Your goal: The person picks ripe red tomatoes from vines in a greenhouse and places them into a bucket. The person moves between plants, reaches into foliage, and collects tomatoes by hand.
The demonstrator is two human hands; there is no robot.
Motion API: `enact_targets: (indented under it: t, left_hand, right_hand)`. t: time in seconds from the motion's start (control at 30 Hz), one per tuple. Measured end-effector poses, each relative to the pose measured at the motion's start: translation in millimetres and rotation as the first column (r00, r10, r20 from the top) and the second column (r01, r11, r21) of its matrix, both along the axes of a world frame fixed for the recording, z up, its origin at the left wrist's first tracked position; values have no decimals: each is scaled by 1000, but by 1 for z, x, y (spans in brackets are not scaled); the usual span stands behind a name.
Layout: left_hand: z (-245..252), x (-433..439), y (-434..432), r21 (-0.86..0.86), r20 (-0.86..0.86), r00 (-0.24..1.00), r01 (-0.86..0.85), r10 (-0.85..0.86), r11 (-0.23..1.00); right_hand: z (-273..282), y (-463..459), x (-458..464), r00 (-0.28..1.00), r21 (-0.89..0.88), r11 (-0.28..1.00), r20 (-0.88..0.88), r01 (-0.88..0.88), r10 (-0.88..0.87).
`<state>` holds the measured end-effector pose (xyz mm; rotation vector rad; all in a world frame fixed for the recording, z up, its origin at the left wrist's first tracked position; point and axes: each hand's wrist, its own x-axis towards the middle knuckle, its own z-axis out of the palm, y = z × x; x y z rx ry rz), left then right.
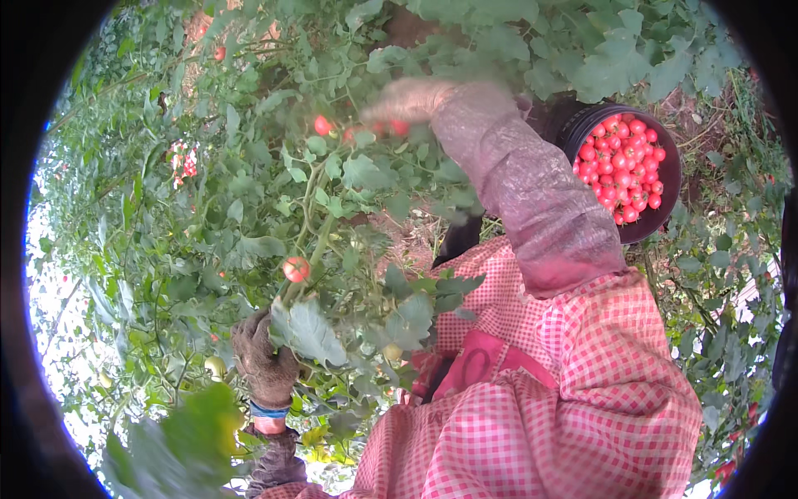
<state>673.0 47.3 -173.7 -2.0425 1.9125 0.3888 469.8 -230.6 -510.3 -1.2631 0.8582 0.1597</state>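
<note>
My left hand (265,362), in a dirty brown work glove, is closed around a tomato stem (321,240) at lower left; leaves hide part of the fingers. A ripe tomato (296,269) hangs on the vine just above it. Up in the foliage, motion blur smears my right hand (408,100), so its fingers and anything in them cannot be made out. Close below it are blurred red tomatoes (399,128), and another red tomato (322,125) hangs to their left. A dark bucket (670,187) holding many picked tomatoes (618,165) is beyond my right forearm.
Dense tomato leaves (368,171) surround both hands. A large blurred leaf (187,436) is close to the camera at lower left. Pale green tomatoes (215,367) hang beside the left glove. More red tomatoes (184,163) show farther left. Dry soil (408,240) shows between the plants.
</note>
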Motion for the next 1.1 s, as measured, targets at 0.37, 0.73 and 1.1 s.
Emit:
enact_targets:
  t: [0.37,0.73,1.1]
  left_hand:
    - [72,-185,-152,150,-33,997,-66,72,986]
    - [-106,-254,-335,386,-385,767,640,-514,665]
    - [-32,-224,-300,660,-181,983,133,-15,740]
  right_hand:
    - [-40,148,37,799,56,832,252,551,-546]
    - [-25,133,45,827,-342,755,290,560,-482]
    - [-14,182,66,925,-263,889,166,375,-341]
